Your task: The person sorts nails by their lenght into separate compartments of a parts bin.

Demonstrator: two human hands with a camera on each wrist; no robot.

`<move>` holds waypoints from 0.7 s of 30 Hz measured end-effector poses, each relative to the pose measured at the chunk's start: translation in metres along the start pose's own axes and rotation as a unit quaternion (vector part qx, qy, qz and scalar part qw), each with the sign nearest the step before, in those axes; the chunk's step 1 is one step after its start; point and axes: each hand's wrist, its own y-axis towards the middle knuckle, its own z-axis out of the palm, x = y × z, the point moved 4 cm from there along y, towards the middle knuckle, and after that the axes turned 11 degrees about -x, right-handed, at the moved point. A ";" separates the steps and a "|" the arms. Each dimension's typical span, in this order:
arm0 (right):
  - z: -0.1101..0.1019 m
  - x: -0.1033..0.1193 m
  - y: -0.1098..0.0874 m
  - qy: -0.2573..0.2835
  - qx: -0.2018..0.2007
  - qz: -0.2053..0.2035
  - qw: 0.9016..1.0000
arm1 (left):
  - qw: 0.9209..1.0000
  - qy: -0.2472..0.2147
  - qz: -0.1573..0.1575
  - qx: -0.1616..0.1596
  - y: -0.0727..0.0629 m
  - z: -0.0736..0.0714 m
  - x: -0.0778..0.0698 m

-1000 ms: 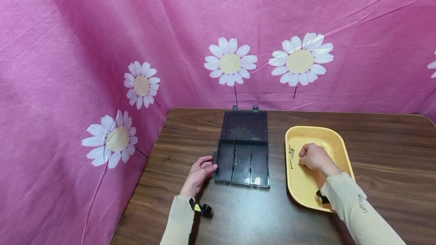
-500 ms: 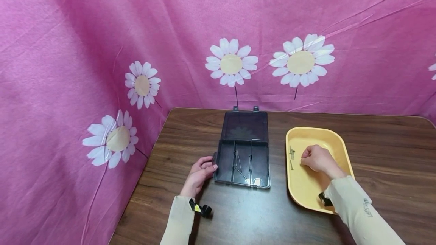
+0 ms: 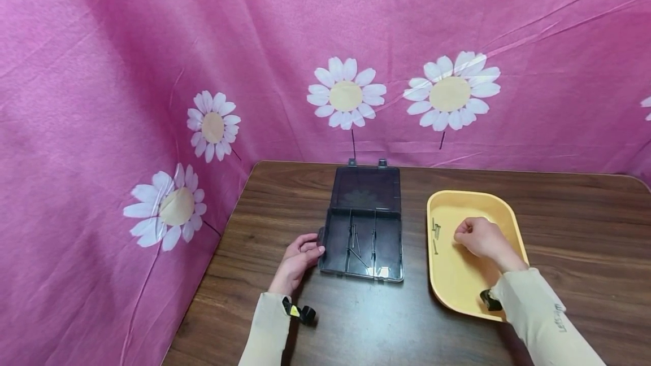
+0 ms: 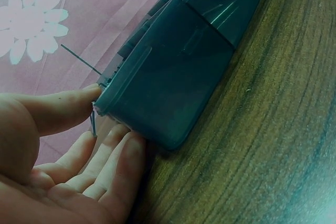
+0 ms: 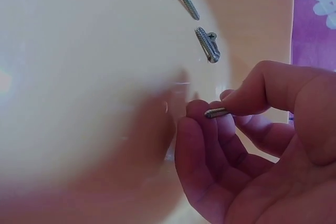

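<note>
My left hand (image 3: pixel 296 262) holds the left side of a dark, see-through compartment box (image 3: pixel 335 244), thumb at its rim and fingers against its side in the left wrist view. The box's lid (image 3: pixel 363 186) lies folded back. Several long screws (image 3: pixel 354 237) lie in its middle compartment, some near the right divider. Over the yellow tray (image 3: pixel 452 292), my right hand (image 3: pixel 480 238) pinches a small metal screw (image 5: pixel 216 113) between thumb and fingers; most of the screw is hidden. Beside that hand, a few loose screws (image 3: pixel 436 231) lie at the tray's left side.
Box and tray stand side by side on a brown wood-grain table (image 3: pixel 376 321), with a narrow strip of tabletop between them. A pink cloth (image 3: pixel 274 44) with white flowers hangs behind and to the left of the table.
My right hand has drawn slightly to the right over the tray, away from the loose screws. My left hand and the box stay where they were.
</note>
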 end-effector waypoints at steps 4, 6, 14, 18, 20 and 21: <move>-0.001 -0.002 -0.002 0.008 -0.006 0.007 1.000 | 1.000 -0.001 0.001 0.004 -0.002 0.000 -0.001; -0.002 -0.003 -0.003 0.013 -0.010 0.007 1.000 | 1.000 -0.001 0.000 0.005 -0.002 0.000 -0.001; -0.006 -0.008 -0.005 0.034 -0.018 0.012 0.999 | 1.000 0.003 0.002 0.003 0.001 0.000 0.001; -0.009 -0.009 -0.006 0.033 -0.023 0.015 0.999 | 1.000 0.003 0.002 0.002 0.002 0.000 0.002; -0.010 -0.009 -0.006 0.034 -0.026 0.019 0.999 | 1.000 0.005 0.004 0.004 0.002 0.000 0.002; -0.011 -0.009 -0.007 0.035 -0.027 0.020 0.999 | 1.000 0.006 0.005 0.004 0.002 0.000 0.002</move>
